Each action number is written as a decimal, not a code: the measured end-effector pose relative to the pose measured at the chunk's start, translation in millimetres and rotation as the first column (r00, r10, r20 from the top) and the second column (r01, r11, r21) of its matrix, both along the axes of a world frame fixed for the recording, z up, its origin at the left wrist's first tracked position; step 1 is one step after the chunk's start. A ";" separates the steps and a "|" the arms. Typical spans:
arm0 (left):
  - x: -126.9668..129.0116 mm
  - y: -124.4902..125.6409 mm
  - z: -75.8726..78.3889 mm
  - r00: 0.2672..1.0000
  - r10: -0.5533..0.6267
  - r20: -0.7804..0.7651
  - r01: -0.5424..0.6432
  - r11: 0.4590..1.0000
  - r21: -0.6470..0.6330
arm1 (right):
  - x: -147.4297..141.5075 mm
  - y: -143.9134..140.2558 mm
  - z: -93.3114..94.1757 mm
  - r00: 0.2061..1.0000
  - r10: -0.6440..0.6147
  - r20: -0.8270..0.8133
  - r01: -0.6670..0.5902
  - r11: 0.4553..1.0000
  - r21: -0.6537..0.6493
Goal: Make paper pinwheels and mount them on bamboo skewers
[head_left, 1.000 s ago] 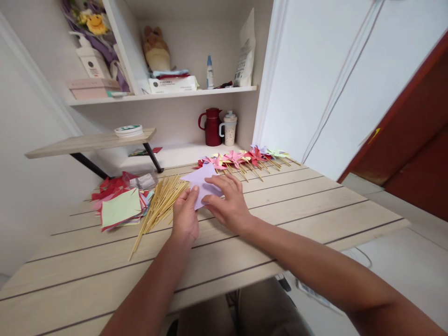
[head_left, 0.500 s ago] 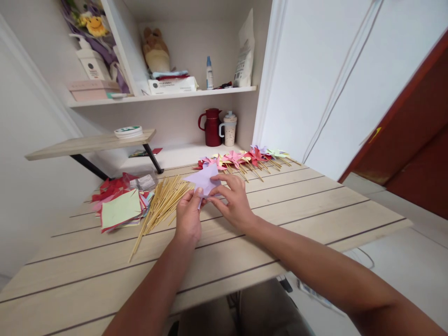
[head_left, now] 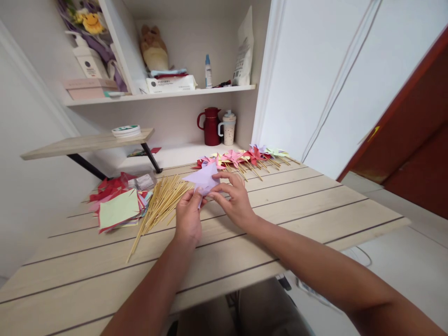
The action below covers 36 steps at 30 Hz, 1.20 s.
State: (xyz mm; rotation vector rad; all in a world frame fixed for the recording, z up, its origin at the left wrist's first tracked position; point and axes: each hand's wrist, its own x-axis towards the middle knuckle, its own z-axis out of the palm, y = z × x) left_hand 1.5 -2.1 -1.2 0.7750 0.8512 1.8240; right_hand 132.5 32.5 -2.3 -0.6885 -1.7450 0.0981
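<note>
Between my two hands, above the table, is a sheet of lilac paper (head_left: 202,178) with pointed corners. My left hand (head_left: 188,212) pinches its lower edge between thumb and fingers. On the right side, my right hand (head_left: 234,198) has its thumb and fingertips closed on the paper. The fingers partly cover its lower and right parts. A loose pile of thin wooden sticks (head_left: 163,200) lies just left of my left hand. Farther left is a stack of coloured paper squares with a pale green sheet (head_left: 119,209) on top.
Finished paper pinwheels (head_left: 238,159) on sticks lie in a row along the back of the table (head_left: 280,214). A small raised wooden shelf (head_left: 91,143) stands at the back left. Behind are a red jug (head_left: 212,127) and a speckled cup (head_left: 228,128).
The view has shifted slightly. Both hands keep hold of the lilac paper, with only a slight shift of the right fingers on it.
</note>
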 end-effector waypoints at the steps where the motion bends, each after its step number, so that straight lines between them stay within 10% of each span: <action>1: -0.2 0.3 -0.5 1.000 0.002 -0.001 -0.002 1.000 -0.007 | 0.5 0.1 0.5 1.000 0.008 -0.010 -0.008 1.000 -0.010; 36: 4.1 -2.8 2.1 0.997 -0.065 -0.049 0.065 0.998 0.007 | 6.6 1.9 10.6 0.990 0.002 -0.144 -0.004 1.000 -0.015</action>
